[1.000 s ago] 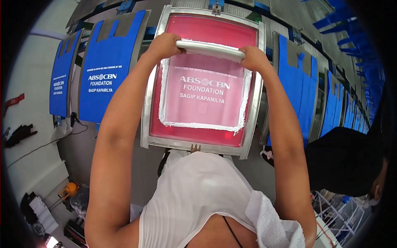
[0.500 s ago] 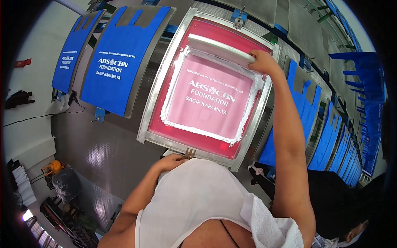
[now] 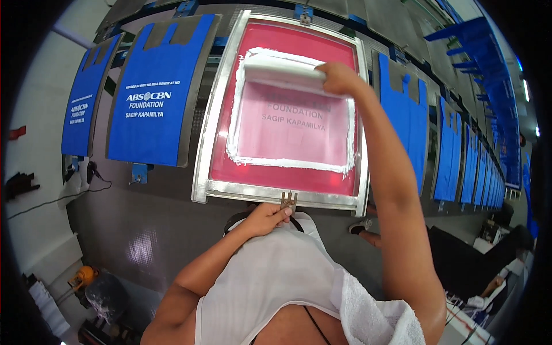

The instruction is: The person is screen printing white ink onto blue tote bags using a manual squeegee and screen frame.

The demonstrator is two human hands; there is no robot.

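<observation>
My right hand (image 3: 339, 79) is closed round the right end of a pale squeegee (image 3: 282, 76). The squeegee lies across the upper part of a pink mesh printing screen (image 3: 230, 167) in a metal frame (image 3: 201, 187). Thick white ink (image 3: 287, 164) rings the pale pink middle, where grey lettering shows through. Part of the design is hidden behind the squeegee. At the screen's near edge, my left hand (image 3: 264, 219) grips a small pronged metal bracket (image 3: 288, 199), thumb against it.
Blue printed bags (image 3: 152, 92) lie on metal boards to the left. More blue bags (image 3: 399, 115) run in a row to the right, and others hang (image 3: 500, 115) at the far right. Beyond the row, a person's dark-clothed leg (image 3: 460, 267) shows near the lower right.
My right hand has drawn the squeegee a little toward me over the mesh. The lettering has turned from white to grey. My left hand now sits more fully on the bracket. The view has shifted.
</observation>
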